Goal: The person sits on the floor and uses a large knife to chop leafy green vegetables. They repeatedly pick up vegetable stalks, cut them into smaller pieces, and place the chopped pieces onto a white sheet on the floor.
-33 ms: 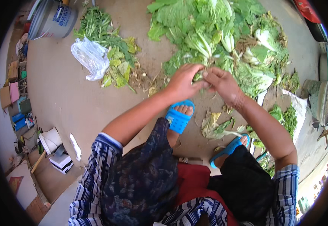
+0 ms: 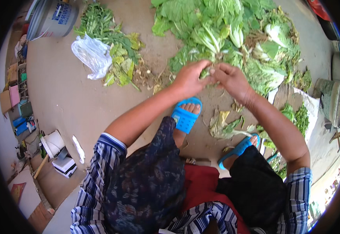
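My left hand [image 2: 189, 79] is closed around a small leafy green vegetable [image 2: 204, 73], mostly hidden by the fingers. Right beside it, my right hand [image 2: 233, 81] pinches with thumb and fingertips at the end of the same vegetable; the exact pinched part is too small to make out. Both hands meet in front of a large heap of leafy greens [image 2: 201, 17] on the floor. Pale-stemmed heads of greens [image 2: 207, 41] lie just beyond my fingers, and a wilted cabbage-like head [image 2: 265, 78] lies to the right.
Left of the heap are darker greens [image 2: 97, 21], yellowed leaves [image 2: 120, 64] and a clear plastic bag [image 2: 93, 57]. A grey bucket [image 2: 53, 19] stands far left. Trimmed leaves [image 2: 222, 126] lie between my blue sandals [image 2: 186, 117]. A white bucket [image 2: 53, 143] and a worn tub [image 2: 331, 102] flank me.
The view has shifted a little, so the floor things sit slightly differently in it. Both hands stay together at the vegetable, with only slight finger movement.
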A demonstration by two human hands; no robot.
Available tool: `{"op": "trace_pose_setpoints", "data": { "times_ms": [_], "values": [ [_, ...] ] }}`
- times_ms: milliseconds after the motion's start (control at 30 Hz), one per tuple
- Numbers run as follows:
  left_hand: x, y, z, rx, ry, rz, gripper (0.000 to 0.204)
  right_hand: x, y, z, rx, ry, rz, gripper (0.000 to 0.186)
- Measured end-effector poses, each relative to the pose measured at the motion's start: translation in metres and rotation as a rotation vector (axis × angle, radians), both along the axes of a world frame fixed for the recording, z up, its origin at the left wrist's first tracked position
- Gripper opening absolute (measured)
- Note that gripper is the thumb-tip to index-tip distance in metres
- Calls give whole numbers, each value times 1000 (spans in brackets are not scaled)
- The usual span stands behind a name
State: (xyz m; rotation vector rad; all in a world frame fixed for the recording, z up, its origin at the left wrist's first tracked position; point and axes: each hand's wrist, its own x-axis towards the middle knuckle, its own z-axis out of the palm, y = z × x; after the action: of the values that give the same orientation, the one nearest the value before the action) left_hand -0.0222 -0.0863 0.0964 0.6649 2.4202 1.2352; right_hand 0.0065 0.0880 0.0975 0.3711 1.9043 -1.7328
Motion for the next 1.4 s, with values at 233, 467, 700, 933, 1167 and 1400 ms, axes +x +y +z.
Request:
{"op": "trace_pose_setpoints", "data": {
  "times_ms": [233,467,700,933,1167,1400],
  "values": [
    [11,1,-3,-164,-158,-55,29,6,7,-11,72,225,0,25],
    [13,8,1,-105,-110,-67,37,13,20,-8,155,221,-87,18],
    [16,14,11,5,221,-24,44,25,22,-6,-121,112,-166,7],
    [18,25,15,-66,-443,-23,39,27,25,10,-313,-103,-300,4],
    [21,18,1,265,-608,33,38,38,35,2,-245,-39,-262,4],
    [19,19,-7,224,-639,16,33,43,38,3,-121,161,-108,9]
  ]
}}
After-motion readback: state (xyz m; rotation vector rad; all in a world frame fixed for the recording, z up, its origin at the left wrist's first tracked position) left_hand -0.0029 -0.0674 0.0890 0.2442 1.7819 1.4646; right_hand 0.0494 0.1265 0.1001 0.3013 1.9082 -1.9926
